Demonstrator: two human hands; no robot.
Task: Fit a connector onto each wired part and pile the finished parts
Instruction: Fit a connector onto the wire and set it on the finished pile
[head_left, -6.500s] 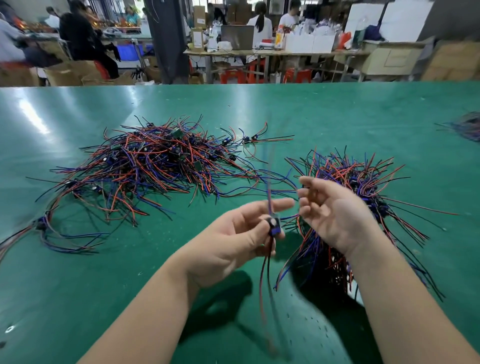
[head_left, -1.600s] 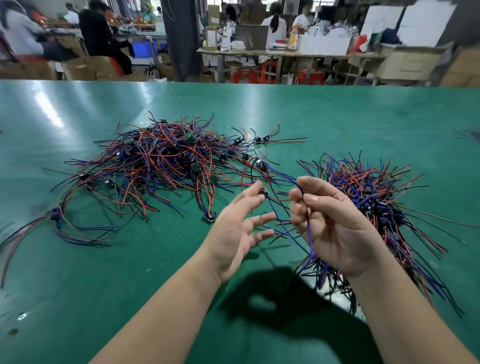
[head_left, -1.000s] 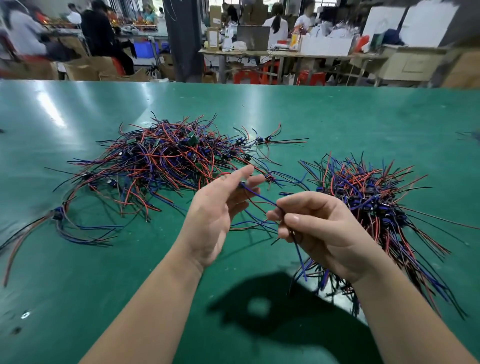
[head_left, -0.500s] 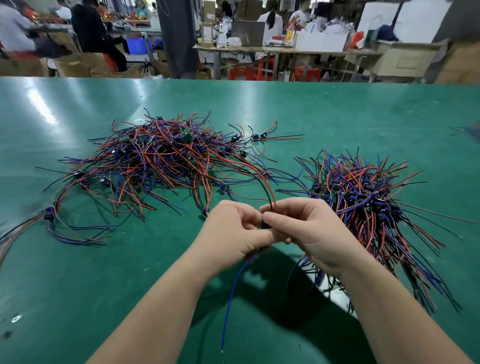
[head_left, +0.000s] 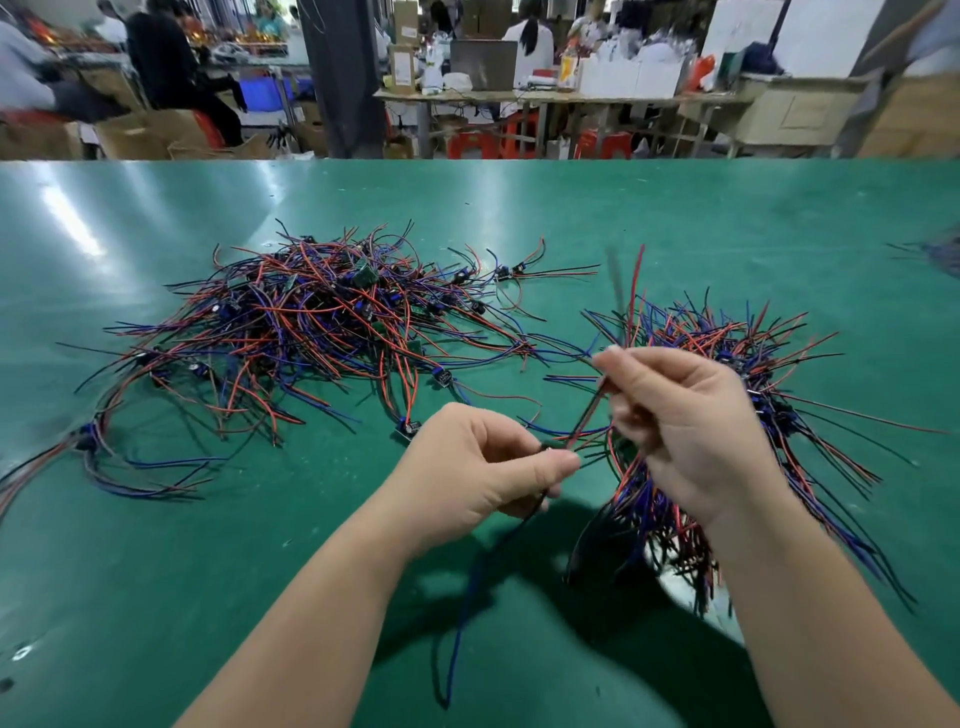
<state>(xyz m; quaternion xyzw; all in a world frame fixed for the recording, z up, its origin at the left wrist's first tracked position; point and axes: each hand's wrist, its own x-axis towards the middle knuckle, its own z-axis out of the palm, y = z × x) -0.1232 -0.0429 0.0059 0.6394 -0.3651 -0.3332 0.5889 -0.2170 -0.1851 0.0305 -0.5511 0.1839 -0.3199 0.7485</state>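
we see the left hand (head_left: 478, 467) low over the green table (head_left: 727, 218), thumb and forefinger curled in a pinch on a small dark wired part (head_left: 546, 447); it is too blurred for us to tell whether a connector sits on it; its blue lead (head_left: 462, 623) hangs down toward the near edge; the right hand (head_left: 691, 421), fingers curled, pinches the red and black leads (head_left: 631, 291), which rise blurred above it; a sprawling heap (head_left: 311, 322) of wired parts lies to the left, a tighter heap (head_left: 696, 332) just behind the right hand
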